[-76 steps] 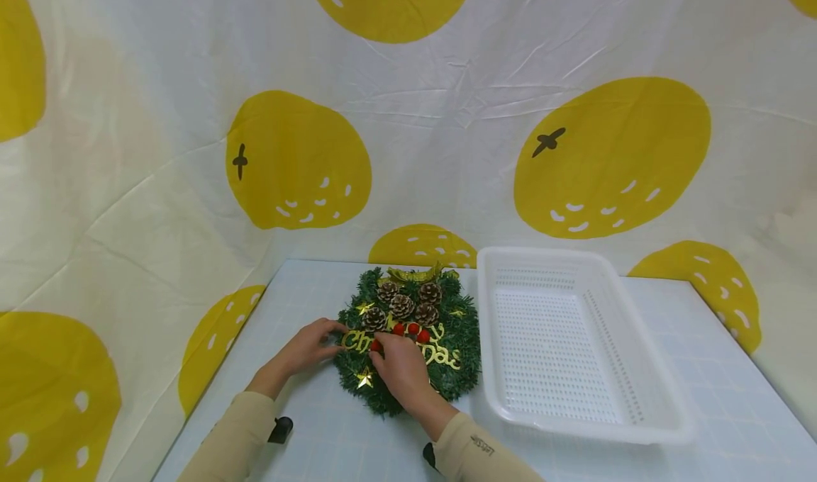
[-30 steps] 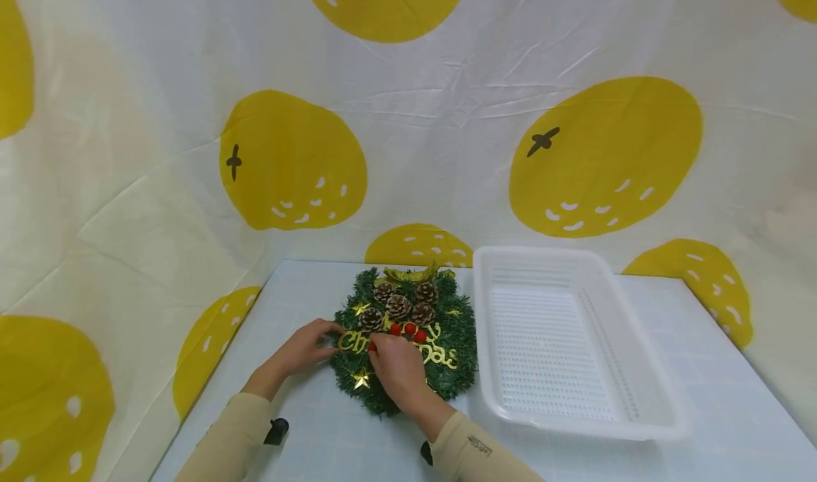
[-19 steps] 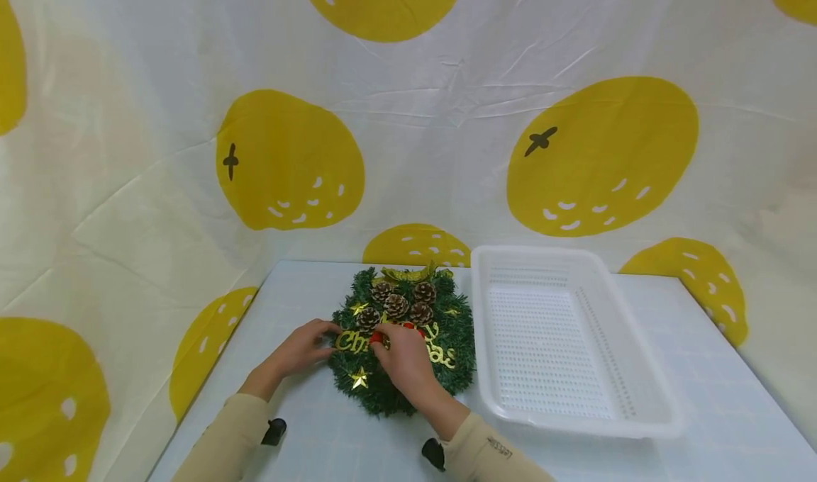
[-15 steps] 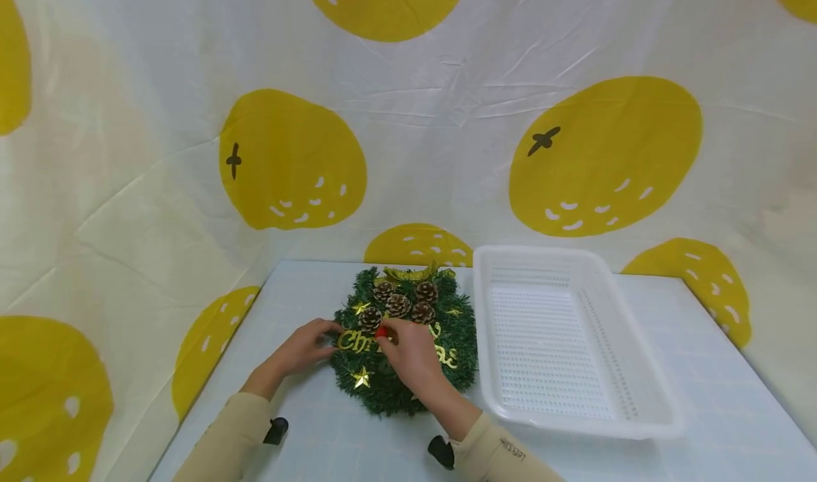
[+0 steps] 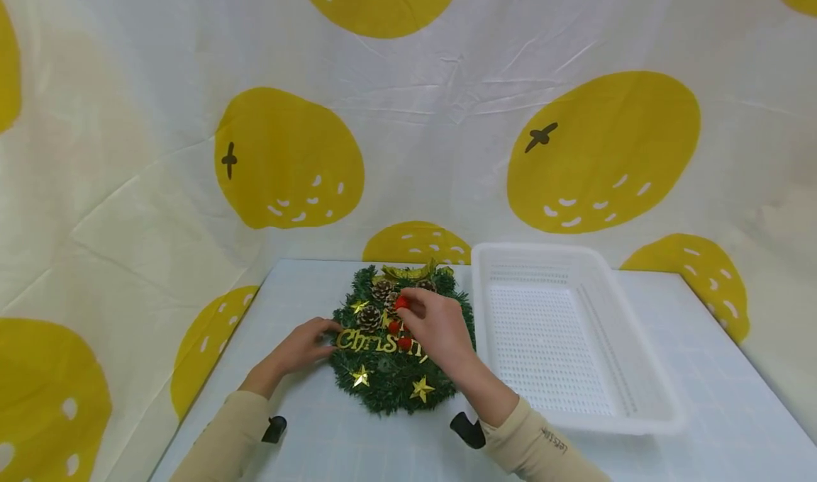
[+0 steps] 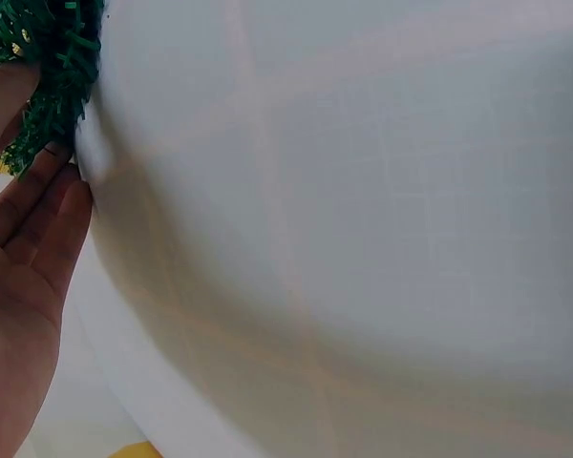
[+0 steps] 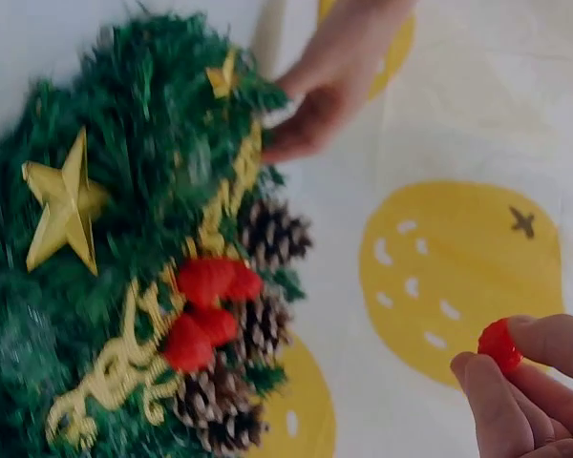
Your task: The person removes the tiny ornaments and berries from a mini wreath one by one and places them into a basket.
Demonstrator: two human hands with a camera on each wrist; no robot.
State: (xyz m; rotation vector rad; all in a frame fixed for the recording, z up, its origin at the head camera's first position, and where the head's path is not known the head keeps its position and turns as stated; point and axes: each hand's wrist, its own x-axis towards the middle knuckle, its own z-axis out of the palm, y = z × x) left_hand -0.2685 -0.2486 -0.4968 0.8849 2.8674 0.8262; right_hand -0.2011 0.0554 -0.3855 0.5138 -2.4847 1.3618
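Since the frame half a second ago, the right hand (image 5: pixel 440 326) has risen from the gold lettering (image 5: pixel 360 342) toward 1 o'clock, taking a red berry (image 5: pixel 401 303) with it; the left hand (image 5: pixel 306 346) has hardly shifted. Directions follow the head view, with 12 o'clock away from the person. Right-hand fingers and thumb pinch the berry by its sides, above the wreath (image 5: pixel 387 363) and near the pine cones (image 5: pixel 369 317). Left-hand fingers and thumb hold the wreath's rim at 9 o'clock. Lying flat on the counter (image 5: pixel 332 439), the wreath has the white basket (image 5: pixel 542 247) just beside it at 3 o'clock.

Several things could go wrong, I judge. So small and round a berry could slip from a tip-only pinch and drop among the needles or roll off. If a stem or wire still joins it to the other red berries (image 5: pixel 405 343), which I cannot tell, a pull could drag those or the lettering askew. A slack left hand could let the wreath slide.

Being nearly round, the berry shows no clear long axis or pointing end. Only slightly longer than wide, the wreath runs 12 to 6 o'clock, its gold bow (image 5: pixel 408 273) at 12.
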